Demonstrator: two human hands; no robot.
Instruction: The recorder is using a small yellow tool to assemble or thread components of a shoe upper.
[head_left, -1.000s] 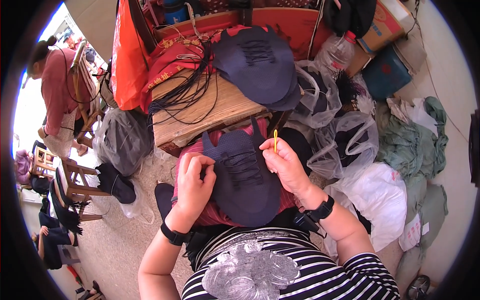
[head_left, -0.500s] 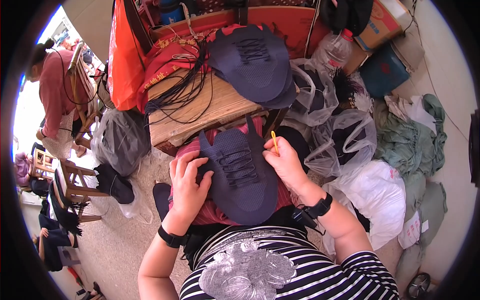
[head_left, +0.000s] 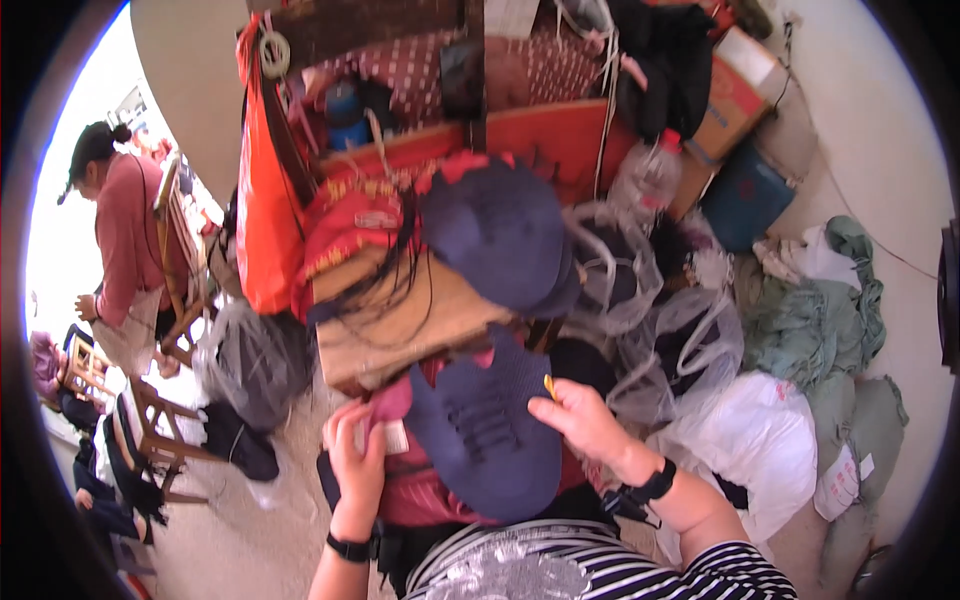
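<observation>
R hand (head_left: 582,415): closed, thumb + fingers pinching yellow tool (head_left: 548,386); short bit pokes out past fingertips.
L hand (head_left: 352,450): fingers bent; can't tell if gripping anything; at red cloth (head_left: 415,500), just L of pale tag (head_left: 396,438).
Shoe upper (head_left: 520,470): navy, dk laces (head_left: 478,430) across middle; betw. both hands, immed. L of R grip, on red cloth over lap. R thumb at its R edge, contact unclear.
Wood top (head_left: 440,300): ahead of both grips, approx. betw. them.
Stacked uppers (head_left: 500,240): navy, on wood top, beyond R grip, slightly L.
Loose cords (head_left: 407,240): blk, on wood top, L of stack.
White bag (head_left: 755,425): R of R grip, nr forearm.
Orange bag (head_left: 265,220): hanging, beyond L hand, off L.
</observation>
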